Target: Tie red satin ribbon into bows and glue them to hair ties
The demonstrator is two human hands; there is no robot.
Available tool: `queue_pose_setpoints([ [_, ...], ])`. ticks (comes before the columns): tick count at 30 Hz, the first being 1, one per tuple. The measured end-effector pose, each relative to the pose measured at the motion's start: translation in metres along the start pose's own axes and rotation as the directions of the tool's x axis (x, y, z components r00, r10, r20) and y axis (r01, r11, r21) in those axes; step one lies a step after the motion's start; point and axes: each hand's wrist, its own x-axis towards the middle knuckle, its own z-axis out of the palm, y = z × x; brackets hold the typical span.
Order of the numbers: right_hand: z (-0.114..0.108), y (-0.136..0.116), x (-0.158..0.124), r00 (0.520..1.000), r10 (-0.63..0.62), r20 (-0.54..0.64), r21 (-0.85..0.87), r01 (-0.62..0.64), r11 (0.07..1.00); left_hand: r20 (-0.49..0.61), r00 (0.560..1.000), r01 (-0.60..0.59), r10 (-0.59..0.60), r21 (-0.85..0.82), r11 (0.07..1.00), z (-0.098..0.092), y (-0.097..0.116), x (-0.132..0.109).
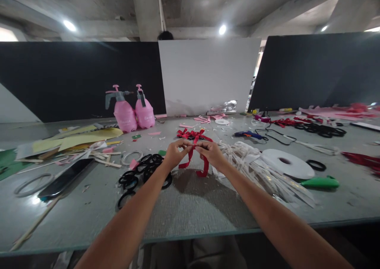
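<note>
A red ribbon (204, 166) is pinched between both hands above the middle of the table, its two loose ends hanging below the fingers. My left hand (177, 153) holds it from the left, fingertips closed. From the right, my right hand (210, 153) grips it too, the fingertips of both hands nearly touching. Just behind the hands are red bows (194, 134). Black rings (151, 166) lie in a pile left of my left hand. Beside my right hand is a heap of white strips (246, 158).
Two pink spray bottles (125, 116) stand at the back left. A phone (67, 178) lies at the left. On the right are a white ribbon roll (286, 164), a green-handled tool (320, 182) and a blue glue gun (251, 134) with its cable. Panels rise behind the table (202, 217).
</note>
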Motion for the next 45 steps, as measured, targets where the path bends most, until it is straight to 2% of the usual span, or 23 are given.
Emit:
queue_pose_setpoints([
  [6,0.0,0.001,0.002,0.997,0.068,0.025,0.053,-0.069,0.996,-0.015,0.999,-0.029,0.029,0.025,0.999,0.003,-0.001,0.0],
  [10,0.001,0.001,0.004,0.996,0.087,-0.013,0.064,-0.086,0.994,-0.036,0.997,-0.065,0.067,0.046,0.997,0.003,0.002,-0.001],
  [18,0.001,0.001,0.002,0.994,0.106,-0.012,-0.006,-0.107,0.994,0.027,0.993,-0.118,0.115,0.192,0.974,0.0,0.009,-0.001],
  [24,0.001,0.005,0.003,0.996,0.085,-0.015,-0.048,-0.086,0.995,0.028,0.993,-0.114,0.111,0.239,0.964,-0.001,0.009,-0.002],
  [31,0.001,0.002,0.001,0.996,0.09,0.01,-0.088,-0.089,0.992,0.09,0.99,-0.132,0.108,0.336,0.933,-0.004,0.009,-0.003],
  [37,0.002,0.002,0.0,1.0,0.025,0.01,-0.211,-0.023,0.977,0.122,0.985,-0.168,0.125,0.452,0.876,-0.004,0.017,-0.003],
  [45,0.001,0.009,0.002,1.0,-0.028,-0.01,-0.277,0.025,0.96,0.114,0.981,-0.195,0.158,0.545,0.815,0.003,0.021,-0.004],
])
